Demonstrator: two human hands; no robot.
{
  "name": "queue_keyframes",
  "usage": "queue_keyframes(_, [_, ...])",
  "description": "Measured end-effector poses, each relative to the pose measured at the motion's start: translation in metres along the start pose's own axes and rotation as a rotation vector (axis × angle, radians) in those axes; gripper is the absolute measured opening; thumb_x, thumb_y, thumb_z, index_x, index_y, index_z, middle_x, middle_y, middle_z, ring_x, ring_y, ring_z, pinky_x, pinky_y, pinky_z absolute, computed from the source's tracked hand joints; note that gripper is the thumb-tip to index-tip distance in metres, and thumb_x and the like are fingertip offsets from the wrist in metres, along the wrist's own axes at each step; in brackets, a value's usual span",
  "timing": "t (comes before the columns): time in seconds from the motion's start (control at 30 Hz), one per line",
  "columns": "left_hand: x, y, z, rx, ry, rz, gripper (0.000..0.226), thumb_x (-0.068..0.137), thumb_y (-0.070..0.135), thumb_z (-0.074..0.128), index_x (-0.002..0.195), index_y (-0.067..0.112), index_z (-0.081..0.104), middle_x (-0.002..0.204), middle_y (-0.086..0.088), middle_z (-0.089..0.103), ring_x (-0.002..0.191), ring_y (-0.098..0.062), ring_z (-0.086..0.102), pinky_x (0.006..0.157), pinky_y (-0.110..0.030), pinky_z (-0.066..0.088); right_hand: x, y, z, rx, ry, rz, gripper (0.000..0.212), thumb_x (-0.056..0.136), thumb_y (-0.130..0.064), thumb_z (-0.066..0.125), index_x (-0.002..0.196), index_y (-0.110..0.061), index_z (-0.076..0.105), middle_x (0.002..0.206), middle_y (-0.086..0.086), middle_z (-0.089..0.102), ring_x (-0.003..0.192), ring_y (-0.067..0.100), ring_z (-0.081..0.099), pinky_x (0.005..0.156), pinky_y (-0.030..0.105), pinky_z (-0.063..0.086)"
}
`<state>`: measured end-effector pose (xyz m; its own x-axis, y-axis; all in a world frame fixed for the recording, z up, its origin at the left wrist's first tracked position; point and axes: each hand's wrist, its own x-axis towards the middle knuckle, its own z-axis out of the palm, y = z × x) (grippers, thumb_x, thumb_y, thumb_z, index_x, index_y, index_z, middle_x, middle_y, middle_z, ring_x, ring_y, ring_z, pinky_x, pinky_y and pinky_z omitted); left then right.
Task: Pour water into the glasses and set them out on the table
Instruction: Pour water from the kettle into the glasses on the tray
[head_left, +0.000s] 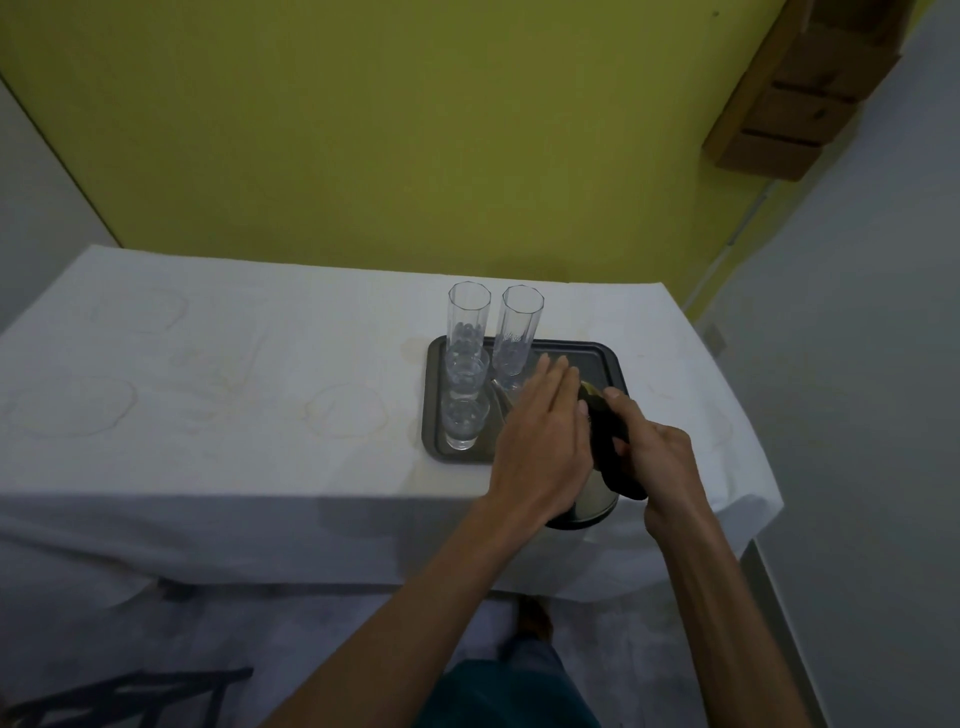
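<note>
White-clothed bench (208, 364) against a yellow wall: tall clear faceted glasses (470, 322) stand on a dark rectangular tray (608, 358). The right hand (660, 457) grips the black handle of the steel jug (592, 501); the left hand (540, 441), fingers straight, rests on its lid. Best practice is probably a slow tilt, spout close over one rim.

You see clear, glossy, faceted glasses (469, 322) on a dark matt tray (608, 358), a kettle (592, 501) of shiny metal with a matt black handle (608, 436), and a white, faintly stained cloth (234, 364).
</note>
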<state>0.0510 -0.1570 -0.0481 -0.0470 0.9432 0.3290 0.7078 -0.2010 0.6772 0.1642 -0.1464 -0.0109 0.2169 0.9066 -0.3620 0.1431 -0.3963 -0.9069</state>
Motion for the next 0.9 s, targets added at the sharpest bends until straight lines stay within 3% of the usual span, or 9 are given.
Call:
queue_keyframes(0.1, [0.006, 0.015, 0.002, -0.018, 0.034, 0.049, 0.047, 0.102, 0.021, 0.031, 0.144, 0.0, 0.038, 0.156, -0.012, 0.032, 0.149, -0.019, 0.014, 0.121, -0.033, 0.017, -0.003, -0.006, -0.011, 0.055, 0.042, -0.01, 0.048, 0.087, -0.045, 0.072, 0.059, -0.009, 0.056, 0.058, 0.006, 0.051, 0.057, 0.019, 0.047, 0.054, 0.029, 0.037])
queue_keyframes(0.37, [0.027, 0.052, 0.018, -0.016, 0.116, 0.138, 0.046, 0.102, 0.019, 0.031, 0.141, -0.003, 0.039, 0.156, -0.015, 0.03, 0.15, -0.023, 0.011, 0.12, -0.038, 0.019, 0.015, -0.025, -0.049, 0.098, 0.079, -0.075, 0.04, 0.085, -0.044, 0.074, 0.057, -0.018, 0.065, 0.045, -0.005, 0.05, 0.056, 0.021, 0.047, 0.057, 0.03, 0.038])
queue_keyframes(0.5, [0.038, 0.063, 0.031, -0.007, 0.134, 0.114, 0.046, 0.102, 0.02, 0.029, 0.143, -0.002, 0.037, 0.158, -0.015, 0.025, 0.15, -0.022, 0.006, 0.12, -0.039, 0.017, 0.033, -0.032, -0.063, 0.065, 0.063, -0.088, 0.04, 0.083, -0.045, 0.075, 0.058, -0.016, 0.066, 0.055, 0.002, 0.052, 0.057, 0.021, 0.049, 0.061, 0.031, 0.039])
queue_keyframes(0.7, [0.047, 0.071, 0.056, 0.027, 0.108, 0.038, 0.048, 0.103, 0.022, 0.027, 0.144, -0.001, 0.035, 0.158, -0.015, 0.026, 0.15, -0.022, 0.008, 0.12, -0.04, 0.018, 0.06, -0.032, -0.08, -0.02, 0.002, -0.073, 0.044, 0.085, -0.044, 0.075, 0.063, -0.009, 0.058, 0.05, 0.001, 0.047, 0.051, 0.02, 0.043, 0.052, 0.027, 0.033])
queue_keyframes(0.9, [0.045, 0.063, 0.073, 0.051, 0.083, -0.054, 0.049, 0.104, 0.023, 0.027, 0.147, 0.001, 0.031, 0.158, -0.011, 0.025, 0.15, -0.019, 0.008, 0.121, -0.038, 0.015, 0.079, -0.026, -0.086, -0.086, -0.089, -0.067, 0.055, 0.086, -0.043, 0.073, 0.051, -0.01, 0.047, 0.046, 0.002, 0.04, 0.041, 0.016, 0.034, 0.048, 0.027, 0.027])
